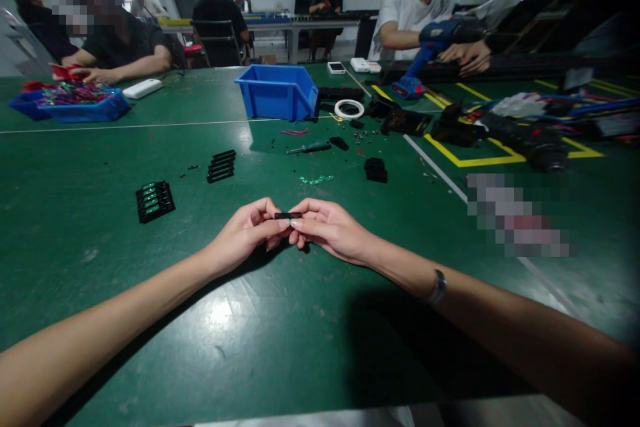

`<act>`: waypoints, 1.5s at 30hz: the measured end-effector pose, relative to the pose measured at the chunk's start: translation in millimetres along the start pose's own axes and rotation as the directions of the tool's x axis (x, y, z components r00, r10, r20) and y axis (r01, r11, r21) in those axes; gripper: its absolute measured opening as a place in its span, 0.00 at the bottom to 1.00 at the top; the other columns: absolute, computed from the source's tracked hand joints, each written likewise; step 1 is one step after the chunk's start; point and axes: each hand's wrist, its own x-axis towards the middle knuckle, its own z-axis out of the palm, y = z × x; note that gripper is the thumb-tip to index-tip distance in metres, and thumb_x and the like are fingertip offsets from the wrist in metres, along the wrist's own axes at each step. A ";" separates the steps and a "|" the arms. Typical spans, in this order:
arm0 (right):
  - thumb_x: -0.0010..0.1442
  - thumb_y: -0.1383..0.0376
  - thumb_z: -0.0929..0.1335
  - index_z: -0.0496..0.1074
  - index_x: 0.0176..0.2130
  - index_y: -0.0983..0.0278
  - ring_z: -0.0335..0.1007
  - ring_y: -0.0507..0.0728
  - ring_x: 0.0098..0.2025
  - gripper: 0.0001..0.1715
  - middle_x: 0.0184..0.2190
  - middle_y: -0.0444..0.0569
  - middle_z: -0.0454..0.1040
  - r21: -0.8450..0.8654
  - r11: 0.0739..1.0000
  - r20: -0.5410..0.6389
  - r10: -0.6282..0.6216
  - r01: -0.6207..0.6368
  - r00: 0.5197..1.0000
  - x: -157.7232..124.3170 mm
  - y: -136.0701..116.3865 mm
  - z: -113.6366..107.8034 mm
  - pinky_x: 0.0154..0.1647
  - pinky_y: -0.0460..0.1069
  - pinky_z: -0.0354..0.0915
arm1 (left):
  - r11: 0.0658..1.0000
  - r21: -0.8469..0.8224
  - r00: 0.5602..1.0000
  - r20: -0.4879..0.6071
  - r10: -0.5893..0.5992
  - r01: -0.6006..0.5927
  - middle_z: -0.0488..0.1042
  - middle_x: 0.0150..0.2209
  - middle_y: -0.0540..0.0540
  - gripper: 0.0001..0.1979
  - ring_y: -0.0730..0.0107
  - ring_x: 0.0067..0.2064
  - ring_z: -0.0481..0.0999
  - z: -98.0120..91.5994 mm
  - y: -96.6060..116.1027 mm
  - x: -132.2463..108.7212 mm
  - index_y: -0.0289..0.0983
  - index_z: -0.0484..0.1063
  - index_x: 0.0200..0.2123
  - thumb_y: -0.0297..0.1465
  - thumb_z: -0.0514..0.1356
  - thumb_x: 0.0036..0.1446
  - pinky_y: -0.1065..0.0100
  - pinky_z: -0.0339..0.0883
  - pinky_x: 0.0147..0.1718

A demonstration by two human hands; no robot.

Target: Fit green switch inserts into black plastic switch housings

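Between my two hands is a small black plastic housing (289, 215), held just above the green table. My left hand (250, 225) pinches its left end, and my right hand (325, 223) grips the right end, thumbs almost meeting on the near side. A bit of green shows under the thumbs. Beyond them lies a row of small green circuit boards (317, 180). Black housings with green boards in them (155, 201) stand in a block on the left. Bare black housings (221, 166) are lined up farther back, and a stack of black parts (375, 170) sits to the right.
A blue bin (277, 92) stands at the back, with a screwdriver (310, 147) and a white ring (349, 109) near it. Blue trays of wires (83, 103) are far left. A black drill (530, 140) lies right. Co-workers sit across the table, one by a blue power tool (425, 53).
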 end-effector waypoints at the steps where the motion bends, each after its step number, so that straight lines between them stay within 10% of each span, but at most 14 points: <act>1: 0.58 0.59 0.77 0.72 0.42 0.67 0.76 0.53 0.30 0.18 0.29 0.49 0.80 0.005 1.000 0.001 0.000 0.000 1.000 0.2 -0.2 0.5 0.31 0.46 0.69 | 1.000 -0.024 1.000 0.014 -0.015 0.016 0.74 0.28 0.50 0.13 0.77 0.25 0.66 -0.3 0.5 0.7 0.36 0.63 0.34 0.33 0.65 0.62 0.73 0.56 0.25; 45: 0.60 0.61 0.74 0.75 0.43 0.67 0.75 0.53 0.30 0.14 0.33 0.51 0.80 0.114 0.993 0.000 0.027 -0.027 1.000 0.4 -6.5 3.5 0.30 0.46 0.66 | 0.977 -0.199 0.995 0.089 -0.055 0.071 0.74 0.30 0.47 0.10 0.75 0.24 0.71 -8.6 1.1 6.7 0.35 0.66 0.35 0.33 0.64 0.62 0.73 0.64 0.23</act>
